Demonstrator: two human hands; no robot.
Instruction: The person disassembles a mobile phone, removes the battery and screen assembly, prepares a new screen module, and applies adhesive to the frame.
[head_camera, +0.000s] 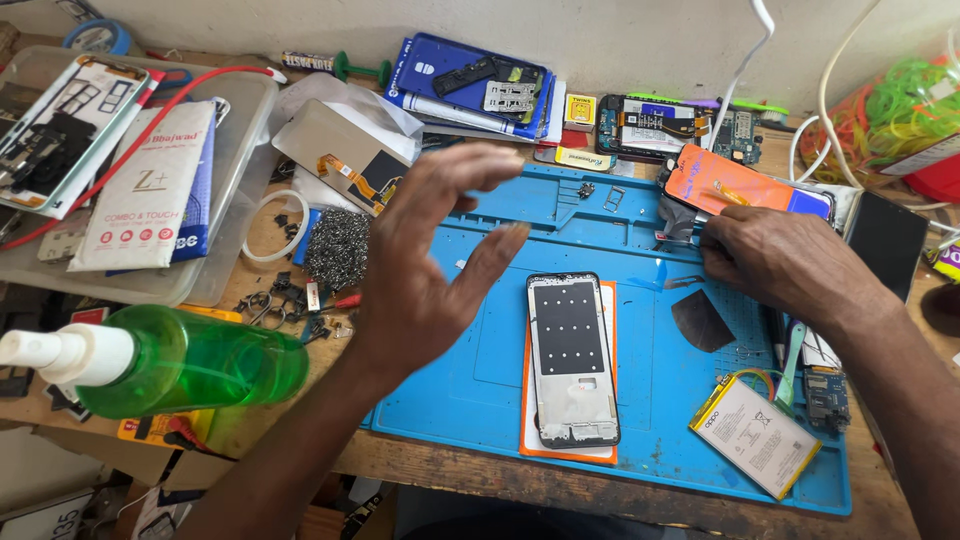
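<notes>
My left hand (430, 260) hovers over the left part of the blue repair mat (660, 400), fingers spread and slightly blurred, holding nothing. My right hand (775, 262) rests on the mat's right side, fingers curled at the edge of an orange phone screen (735, 185) that lies tilted at the back right; whether it grips it I cannot tell. A phone frame (572, 360) with a white inner plate lies on an orange panel in the mat's middle. A white battery (755, 435) sits at the front right, a dark film piece (700, 322) beside it.
A green spray bottle (190, 362) lies at the front left. A clear tray (215, 170) with phone parts and packets is at the back left. Steel wool (337, 245), small screws, an opened phone (650, 125), circuit boards, cables and green rubber bands (905, 95) crowd the bench.
</notes>
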